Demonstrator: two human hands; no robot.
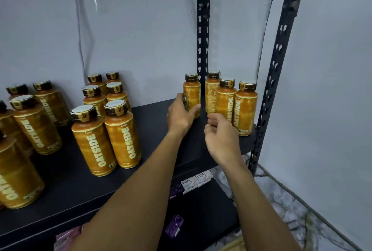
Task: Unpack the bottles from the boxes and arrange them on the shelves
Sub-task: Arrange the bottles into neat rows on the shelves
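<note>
Two white Lux soap cartons (198, 179) lie side by side low down, dark purple packs (176, 190) just left of them — another purple pack (174, 226) lies nearer. Pink packs (67, 237) show at the bottom edge. Marbled floor (291, 210) — grey wall (141, 29) with a thin cable (80, 37).

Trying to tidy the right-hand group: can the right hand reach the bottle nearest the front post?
Probably yes: the right hand hangs empty just left of that bottle, nothing between them.

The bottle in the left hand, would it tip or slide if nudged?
The bottle is tall and narrow, so a high nudge could probably tip it. Its smooth label may feel slippery. The left hand grips it low, likely steadying it.
</note>
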